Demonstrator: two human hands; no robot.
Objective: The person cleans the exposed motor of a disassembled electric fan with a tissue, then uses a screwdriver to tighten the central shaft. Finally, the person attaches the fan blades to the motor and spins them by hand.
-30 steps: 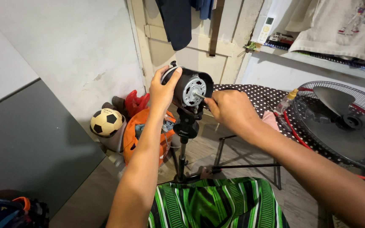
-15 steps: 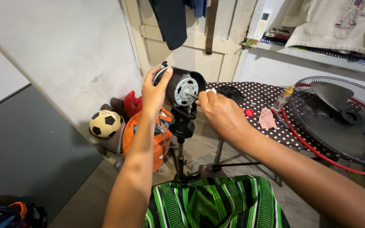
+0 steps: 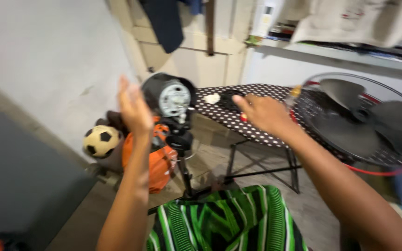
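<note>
Left hand (image 3: 133,109) raised, palm open, fingers spread and empty, just left of the fan motor (image 3: 169,96), not touching it. Right hand (image 3: 264,114) open too, fingers loosely extended, holding nothing, hovering over the near edge of the polka-dot table (image 3: 238,118), right of the motor and apart from it. Fan motor is a black housing with a silver round face, sitting on top of a black stand pole (image 3: 184,167), centre of the scene between the two hands. Behind the pole, low and left: an orange bag (image 3: 157,160) and a black-and-white football (image 3: 101,141) against the wall. On the table, far side: a small white object (image 3: 212,98) and a dark item beside it, too blurred to name. Right: fan grille with dark blades (image 3: 354,118) lying tilted, red cable along its lower rim. Near bottom centre: green-and-black striped cloth (image 3: 224,221). Far: cream door (image 3: 196,46) with dark clothes hanging on it.
</note>
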